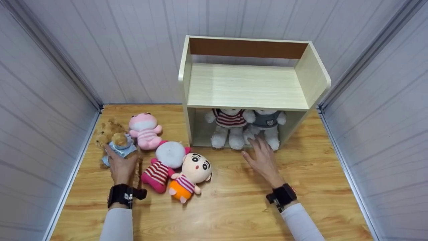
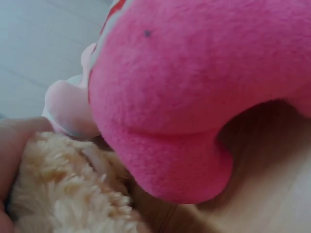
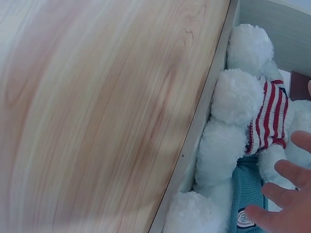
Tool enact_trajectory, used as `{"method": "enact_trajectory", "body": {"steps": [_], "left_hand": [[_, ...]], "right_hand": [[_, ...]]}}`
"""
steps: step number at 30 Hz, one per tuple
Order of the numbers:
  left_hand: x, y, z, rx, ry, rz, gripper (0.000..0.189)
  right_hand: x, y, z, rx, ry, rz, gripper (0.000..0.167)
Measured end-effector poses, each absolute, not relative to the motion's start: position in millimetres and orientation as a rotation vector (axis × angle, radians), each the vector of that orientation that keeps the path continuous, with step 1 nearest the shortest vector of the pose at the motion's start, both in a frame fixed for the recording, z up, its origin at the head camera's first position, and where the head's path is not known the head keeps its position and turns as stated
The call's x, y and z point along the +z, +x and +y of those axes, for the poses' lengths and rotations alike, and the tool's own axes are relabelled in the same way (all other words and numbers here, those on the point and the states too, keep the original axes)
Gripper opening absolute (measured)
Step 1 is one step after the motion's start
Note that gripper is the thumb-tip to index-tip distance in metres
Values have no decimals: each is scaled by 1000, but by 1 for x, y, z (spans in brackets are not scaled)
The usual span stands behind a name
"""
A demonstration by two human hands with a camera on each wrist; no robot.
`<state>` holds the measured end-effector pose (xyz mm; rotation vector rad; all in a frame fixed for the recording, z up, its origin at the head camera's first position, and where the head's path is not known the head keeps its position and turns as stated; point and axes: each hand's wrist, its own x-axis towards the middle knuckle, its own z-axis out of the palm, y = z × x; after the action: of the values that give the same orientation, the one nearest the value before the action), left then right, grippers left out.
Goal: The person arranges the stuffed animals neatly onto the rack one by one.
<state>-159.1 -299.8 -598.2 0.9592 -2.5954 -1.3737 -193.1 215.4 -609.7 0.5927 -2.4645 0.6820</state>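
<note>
On the left my left hand (image 1: 122, 165) holds a curly brown teddy bear (image 1: 109, 132) dressed in light blue, lying on the floor. Its tan fur (image 2: 68, 189) lies against my fingers in the left wrist view. My right hand (image 1: 264, 160) has its fingers spread in front of a white teddy bear in a grey-blue top (image 1: 267, 120). Beside that bear sits another white bear in a red-and-white striped sweater (image 1: 230, 118). Both are in the shelf's lower compartment, their heads mostly hidden by the upper board in the head view. In the right wrist view the fingers (image 3: 286, 194) are over the grey-blue top.
A pale wooden shelf (image 1: 247, 85) stands against the back wall. Near my left hand lie a light pink doll (image 1: 145, 130), a magenta striped doll (image 1: 158, 174) with a grey head and a cartoon-boy doll (image 1: 197, 167) in orange shorts. Walls enclose the wood floor (image 1: 234, 207).
</note>
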Motion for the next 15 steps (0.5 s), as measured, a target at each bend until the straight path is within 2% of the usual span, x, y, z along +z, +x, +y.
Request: {"method": "enact_trajectory", "body": {"steps": [9, 15], "left_hand": [[-594, -150, -293, -1333, 943, -2363, 115], [-585, -145, -284, -1259, 752, -2218, 114]], "right_hand": [[-603, -191, 218, 673, 580, -2495, 62], [-600, -190, 216, 665, 587, -2486, 61]]}}
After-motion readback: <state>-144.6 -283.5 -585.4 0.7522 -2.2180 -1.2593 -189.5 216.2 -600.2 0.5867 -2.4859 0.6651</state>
